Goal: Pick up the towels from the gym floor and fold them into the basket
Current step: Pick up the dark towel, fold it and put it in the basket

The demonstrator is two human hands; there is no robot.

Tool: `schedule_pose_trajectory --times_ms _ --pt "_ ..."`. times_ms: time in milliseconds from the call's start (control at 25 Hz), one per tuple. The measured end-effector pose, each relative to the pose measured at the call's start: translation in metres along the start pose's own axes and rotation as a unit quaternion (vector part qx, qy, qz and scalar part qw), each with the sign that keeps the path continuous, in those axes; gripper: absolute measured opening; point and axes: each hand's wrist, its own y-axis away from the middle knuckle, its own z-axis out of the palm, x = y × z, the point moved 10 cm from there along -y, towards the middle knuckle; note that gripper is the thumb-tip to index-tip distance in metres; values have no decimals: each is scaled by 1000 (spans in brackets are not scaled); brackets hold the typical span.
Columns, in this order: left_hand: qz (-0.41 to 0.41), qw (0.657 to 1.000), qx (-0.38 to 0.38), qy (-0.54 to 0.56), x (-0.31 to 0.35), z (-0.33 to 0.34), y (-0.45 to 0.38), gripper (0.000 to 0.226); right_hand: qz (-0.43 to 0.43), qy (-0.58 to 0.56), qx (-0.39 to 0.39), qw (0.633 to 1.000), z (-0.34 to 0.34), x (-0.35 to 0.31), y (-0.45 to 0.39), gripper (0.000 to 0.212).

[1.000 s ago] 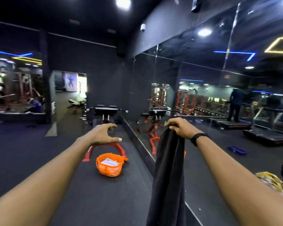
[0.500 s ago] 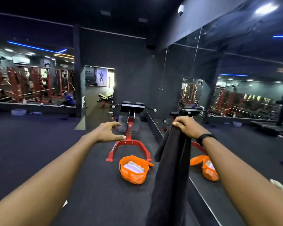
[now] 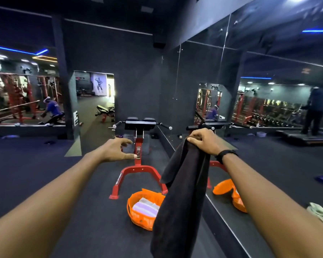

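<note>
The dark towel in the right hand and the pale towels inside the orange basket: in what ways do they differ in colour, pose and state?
The dark towel is near black; the pale towels are white to lilac. The dark towel hangs loose and unfolded from the right hand, which grips its top; the pale towels lie folded flat. The dark towel is up in the air, while the pale towels sit in the orange basket on the floor. Both are cloth towels.

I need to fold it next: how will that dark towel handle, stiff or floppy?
Likely floppy: the dark towel hangs in long limp folds from the right hand. Probably light, since one hand's grip at its top carries it. The left hand holds nothing.
</note>
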Motion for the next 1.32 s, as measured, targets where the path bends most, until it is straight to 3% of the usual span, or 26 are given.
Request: schedule_pose_trajectory --times_ms 480,760,840,960,1080,1200,1320 --pt "-29 998 56 3 -44 -1 -259 63 -54 -7 -29 998 99 93 -270 21" --pt "7 999 41 6 -42 53 -404 71 -80 -24 -48 995 161 120 -377 26" --pt "20 999 33 -9 -44 71 -449 59 -78 -35 -45 995 179 133 -408 26" --pt "17 997 28 -63 -66 90 -518 21 -68 -65 -20 995 192 159 -457 27" --pt "12 996 3 -83 -114 95 -584 18 -51 -73 20 996 186 193 -500 26" --pt "78 994 -4 76 -139 81 -641 26 -20 -68 71 995 175 237 -528 26" --pt "109 950 53 286 -126 56 -678 26 46 -26 70 996 190 283 -547 29"
